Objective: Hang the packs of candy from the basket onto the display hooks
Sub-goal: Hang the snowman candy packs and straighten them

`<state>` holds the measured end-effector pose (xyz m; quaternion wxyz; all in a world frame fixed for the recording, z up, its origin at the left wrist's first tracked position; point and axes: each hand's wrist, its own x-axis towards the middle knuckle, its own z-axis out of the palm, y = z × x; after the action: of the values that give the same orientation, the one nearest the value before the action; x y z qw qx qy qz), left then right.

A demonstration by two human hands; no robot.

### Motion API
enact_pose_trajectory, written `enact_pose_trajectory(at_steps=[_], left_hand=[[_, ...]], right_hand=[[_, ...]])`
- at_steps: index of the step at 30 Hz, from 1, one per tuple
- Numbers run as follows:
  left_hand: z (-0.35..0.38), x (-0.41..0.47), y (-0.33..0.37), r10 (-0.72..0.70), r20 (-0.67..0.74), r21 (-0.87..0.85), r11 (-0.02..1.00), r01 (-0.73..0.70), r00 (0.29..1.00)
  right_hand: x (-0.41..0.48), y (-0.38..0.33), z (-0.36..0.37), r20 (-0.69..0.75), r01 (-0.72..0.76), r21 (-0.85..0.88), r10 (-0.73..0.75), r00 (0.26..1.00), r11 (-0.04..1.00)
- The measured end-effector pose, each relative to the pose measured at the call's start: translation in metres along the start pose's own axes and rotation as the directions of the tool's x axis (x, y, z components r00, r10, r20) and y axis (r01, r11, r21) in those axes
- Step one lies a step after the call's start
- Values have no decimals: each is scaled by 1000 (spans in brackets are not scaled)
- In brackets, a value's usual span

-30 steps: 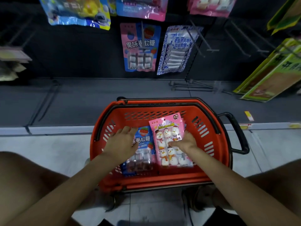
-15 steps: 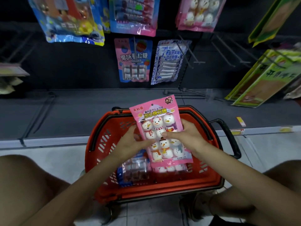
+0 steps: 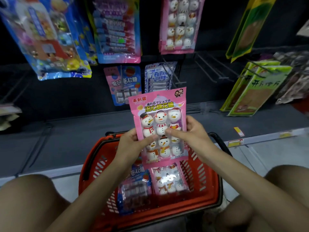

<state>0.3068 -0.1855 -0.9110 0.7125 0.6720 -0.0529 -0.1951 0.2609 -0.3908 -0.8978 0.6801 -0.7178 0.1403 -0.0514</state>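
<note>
nearest the camera, two bare knees (image 3: 33, 195) are seen on either side of a red basket (image 3: 167, 213), which is set on the floor between them so that its contents lie within easy reach. two packs are laid flat in it: a blue soft-candy pack (image 3: 133, 186) on the left and a pink snowman pack (image 3: 168, 180) just beside it on the right.

above the basket, a held snowman pack (image 3: 160, 118) is presented upright and face-on, its top edge turned towards the display. it is gripped at mid-height from both sides. the left hand (image 3: 130, 144) is curled round its left edge with the thumb laid on the front, and the right hand (image 3: 192, 133) is closed on its right edge with a digit pressed across the front. the hands are set apart, with the pack between them. this two-sided hold is judged to keep the limp film flat and the header free for a hook. the hang hole itself cannot be made out.

further back, on the lower row, a blue hanging pack (image 3: 123, 84) and a white-and-blue pack (image 3: 158, 77) are hung, with bare hooks (image 3: 210, 67) to their right. on the upper row, matching snowman packs (image 3: 180, 25) are hung, so that hook is judged the likely destination. the pack is lifted out but not yet hung.
</note>
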Motion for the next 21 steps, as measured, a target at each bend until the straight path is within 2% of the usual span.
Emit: enact_pose_trajectory(at_steps=[7, 14, 17, 21], left_hand=[[37, 14, 52, 129, 3, -13, 992, -129, 992], [73, 42, 100, 284, 20, 116, 952, -284, 959], [82, 55, 128, 391, 34, 189, 901, -390, 920], [86, 73, 168, 578, 13, 306, 774, -554, 816]], right_hand=[[4, -42, -30, -100, 153, 52, -147, 984, 987], [22, -90, -62, -166, 279, 54, -266, 949, 959], [31, -110, -77, -198, 330, 74, -310, 930, 941], [46, -132, -93, -281, 412, 90, -374, 884, 907]])
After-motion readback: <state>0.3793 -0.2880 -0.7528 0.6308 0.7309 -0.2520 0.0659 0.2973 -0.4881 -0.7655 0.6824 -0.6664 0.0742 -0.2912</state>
